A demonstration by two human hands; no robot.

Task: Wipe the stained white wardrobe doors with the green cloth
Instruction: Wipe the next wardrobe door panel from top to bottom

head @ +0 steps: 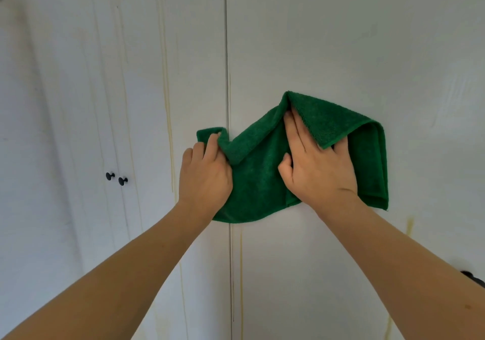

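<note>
The green cloth (pixel 259 182) lies against the white wardrobe doors (pixel 341 37), across the seam between two of them. My left hand (pixel 204 177) grips the cloth's left edge, its fingers curled over a raised fold. My right hand (pixel 317 166) presses flat on the middle of the cloth with straight fingers. An upper flap of the cloth folds over its fingertips and hides them. Yellowish drip stains (pixel 166 77) run down the door left of the seam. More stains (pixel 409 225) show below and to the right of the cloth.
Two small black knobs (pixel 116 178) sit side by side on the doors at the left. A dark handle (pixel 472 278) shows partly at the right edge behind my right forearm. The vertical seam (pixel 228 51) runs the full height of the view.
</note>
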